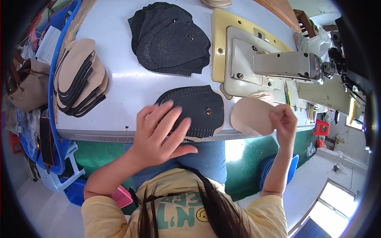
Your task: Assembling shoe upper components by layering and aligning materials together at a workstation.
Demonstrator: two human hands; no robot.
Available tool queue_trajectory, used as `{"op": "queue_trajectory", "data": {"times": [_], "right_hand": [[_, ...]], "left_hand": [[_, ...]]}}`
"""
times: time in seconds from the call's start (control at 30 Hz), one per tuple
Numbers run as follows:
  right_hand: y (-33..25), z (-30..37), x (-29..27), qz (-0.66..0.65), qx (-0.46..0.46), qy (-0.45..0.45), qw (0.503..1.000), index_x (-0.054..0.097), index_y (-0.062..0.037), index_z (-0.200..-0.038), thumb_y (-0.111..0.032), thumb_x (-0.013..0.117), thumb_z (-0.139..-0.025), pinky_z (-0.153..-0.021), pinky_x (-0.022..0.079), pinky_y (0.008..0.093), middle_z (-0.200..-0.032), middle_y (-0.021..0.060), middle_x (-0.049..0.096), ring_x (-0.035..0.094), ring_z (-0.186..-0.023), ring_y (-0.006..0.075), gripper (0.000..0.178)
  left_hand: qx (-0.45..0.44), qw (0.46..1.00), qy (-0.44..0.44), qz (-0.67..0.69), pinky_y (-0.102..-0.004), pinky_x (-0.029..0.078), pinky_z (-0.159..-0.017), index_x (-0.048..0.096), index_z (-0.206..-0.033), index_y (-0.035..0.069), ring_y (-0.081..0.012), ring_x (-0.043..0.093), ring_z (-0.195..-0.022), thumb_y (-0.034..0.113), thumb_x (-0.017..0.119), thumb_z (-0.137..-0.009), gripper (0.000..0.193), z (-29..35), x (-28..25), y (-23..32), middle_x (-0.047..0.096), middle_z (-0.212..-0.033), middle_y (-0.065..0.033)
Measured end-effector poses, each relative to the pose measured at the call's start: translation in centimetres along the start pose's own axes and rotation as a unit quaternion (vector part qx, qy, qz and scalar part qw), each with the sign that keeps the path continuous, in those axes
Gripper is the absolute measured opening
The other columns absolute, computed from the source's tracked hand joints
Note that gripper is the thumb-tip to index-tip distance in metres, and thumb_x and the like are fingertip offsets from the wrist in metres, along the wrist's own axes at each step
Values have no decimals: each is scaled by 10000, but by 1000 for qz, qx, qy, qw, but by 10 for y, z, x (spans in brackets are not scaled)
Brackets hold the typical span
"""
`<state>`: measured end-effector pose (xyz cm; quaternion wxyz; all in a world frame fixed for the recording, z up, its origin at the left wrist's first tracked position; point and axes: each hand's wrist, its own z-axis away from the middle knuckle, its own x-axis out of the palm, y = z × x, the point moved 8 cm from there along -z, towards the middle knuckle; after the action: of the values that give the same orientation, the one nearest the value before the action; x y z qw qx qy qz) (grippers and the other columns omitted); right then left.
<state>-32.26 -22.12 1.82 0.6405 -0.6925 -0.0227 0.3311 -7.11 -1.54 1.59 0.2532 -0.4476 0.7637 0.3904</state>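
Note:
A black leather-like panel (pixel 194 107) with metal fittings and a row of holes along its edges lies near the table's front edge, with a beige rim showing beneath its right side. My left hand (pixel 160 133) is open over its left part, fingers spread; whether the fingertips touch it I cannot tell. My right hand (pixel 285 123) pinches the right edge of a rounded beige panel (pixel 252 116) between thumb and fingers. That panel is just right of the black one, in front of the sewing machine's bed. Blurred beige edges show behind it.
More black panels (pixel 168 41) lie piled at the back. Beige and black pieces (pixel 79 75) are stacked at the left. The sewing machine (pixel 285 65) takes up the right side, its arm reaching across. A blue tub (pixel 59 154) and a brown handbag (pixel 33 85) stand beyond the left edge.

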Motion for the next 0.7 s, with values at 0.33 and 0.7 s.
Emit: {"op": "queue_trajectory", "data": {"times": [0.33, 0.7], "right_hand": [[-17, -21, 105, -151, 94, -118, 977, 595, 30, -1013, 47, 590, -876, -664, 500, 196, -856, 51, 668, 628, -728, 74, 139], [-27, -22, 145, -137, 118, -171, 969, 591, 51, -1023, 3, 622, -896, -652, 502, 175, -853, 60, 677, 640, -740, 67, 140]], "left_hand": [[-53, 997, 35, -38, -452, 452, -868, 641, -1107, 59, -318, 552, -1129, 319, 709, -811, 400, 45, 6, -1, 562, -1193, -151], [-58, 996, 58, -45, -388, 437, -815, 645, -1144, 99, -303, 558, -1125, 394, 708, -808, 452, 50, 7, -2, 488, -1210, -140]]}}
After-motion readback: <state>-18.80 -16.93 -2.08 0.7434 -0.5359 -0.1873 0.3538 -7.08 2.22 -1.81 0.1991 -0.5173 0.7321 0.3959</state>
